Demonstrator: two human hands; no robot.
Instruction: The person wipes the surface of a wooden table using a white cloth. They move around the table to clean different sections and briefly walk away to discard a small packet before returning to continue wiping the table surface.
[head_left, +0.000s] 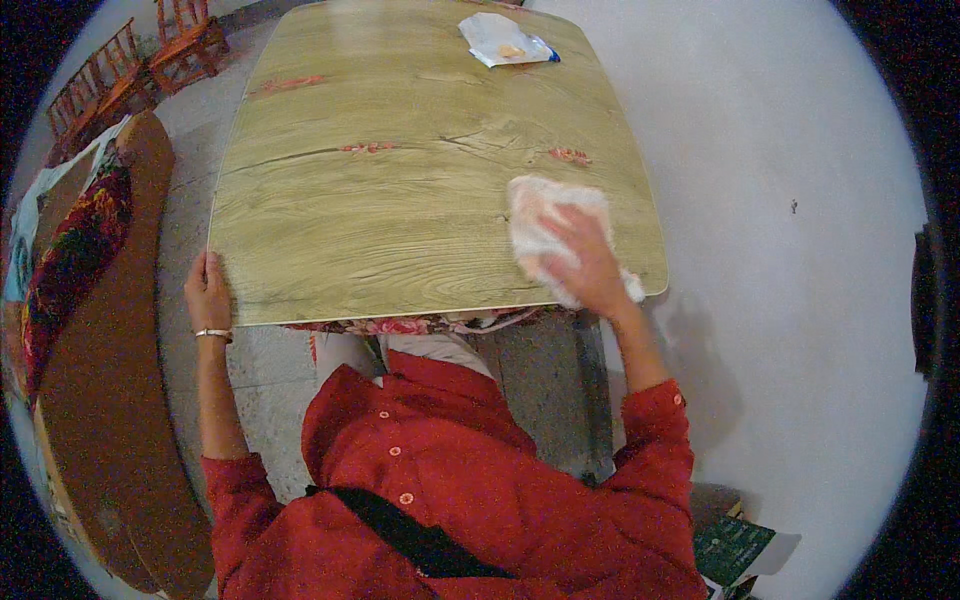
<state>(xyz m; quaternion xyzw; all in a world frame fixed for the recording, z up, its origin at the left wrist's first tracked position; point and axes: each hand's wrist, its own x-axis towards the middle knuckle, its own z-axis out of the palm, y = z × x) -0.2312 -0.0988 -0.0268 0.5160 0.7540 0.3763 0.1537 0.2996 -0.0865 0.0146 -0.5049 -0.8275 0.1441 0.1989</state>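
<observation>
Right hand (583, 258) on a pale cloth (530, 200), left hand (208, 292) at the corner of the table (400, 230)

The right hand is spread over the cloth by the table's near right corner, presumably to press it evenly; the left hand meets the near left corner, perhaps as a brace (whether it pinches the edge, I can't tell), and a white packet (492, 36) sits at the far end
</observation>
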